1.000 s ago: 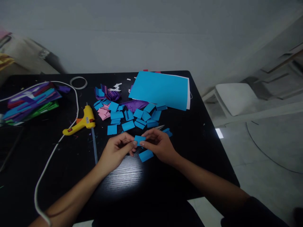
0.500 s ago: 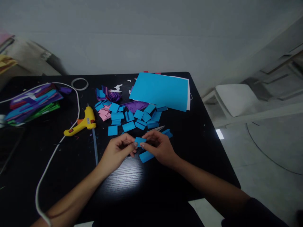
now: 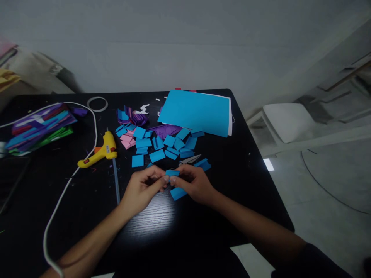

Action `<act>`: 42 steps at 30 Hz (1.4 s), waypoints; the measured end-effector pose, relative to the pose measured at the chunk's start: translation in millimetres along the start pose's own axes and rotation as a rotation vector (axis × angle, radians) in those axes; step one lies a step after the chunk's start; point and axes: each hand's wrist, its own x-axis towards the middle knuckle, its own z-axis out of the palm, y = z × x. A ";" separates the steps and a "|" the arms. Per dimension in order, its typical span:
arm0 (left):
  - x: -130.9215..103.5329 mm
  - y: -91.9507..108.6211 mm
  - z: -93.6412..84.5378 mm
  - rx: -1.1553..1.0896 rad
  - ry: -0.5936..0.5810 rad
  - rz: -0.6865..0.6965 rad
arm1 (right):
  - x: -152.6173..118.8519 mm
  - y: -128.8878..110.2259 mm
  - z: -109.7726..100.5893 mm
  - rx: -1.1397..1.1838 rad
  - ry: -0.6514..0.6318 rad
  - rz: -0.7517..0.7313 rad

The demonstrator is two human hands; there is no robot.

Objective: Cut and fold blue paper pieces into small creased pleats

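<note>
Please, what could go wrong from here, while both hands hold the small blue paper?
The scissors lie just beyond the right hand; reaching forward might bring fingers against the blades. Also, the white cord passes close by the left forearm, so catching it could perhaps disturb the glue gun.

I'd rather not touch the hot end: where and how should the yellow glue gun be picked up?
Probably best to grip the yellow glue gun by its handle, from above, fingers across it. The gun lies on its side, handle out to the left, while the nozzle points away from the person, clear of that grip.
</note>
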 end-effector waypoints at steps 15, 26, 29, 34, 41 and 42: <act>-0.2 -7.1 -4.1 0.152 -0.029 0.054 | 2.9 -3.7 -0.7 0.098 0.035 0.088; 1.0 -4.5 -3.0 0.150 -0.033 0.065 | 3.4 -6.9 -1.7 0.064 -0.007 0.064; 1.0 -5.7 -3.7 0.196 -0.070 0.108 | 2.6 -9.3 -2.5 0.069 -0.033 0.069; 1.0 -5.6 -5.2 0.304 -0.101 0.197 | 1.0 -6.9 -5.2 0.029 -0.075 0.043; -0.3 -5.7 -4.9 0.328 -0.173 0.202 | 0.6 -7.0 -6.4 0.043 -0.095 0.065; -0.6 -5.9 -4.8 0.323 -0.175 0.191 | 0.5 -7.8 -6.3 0.051 -0.094 0.071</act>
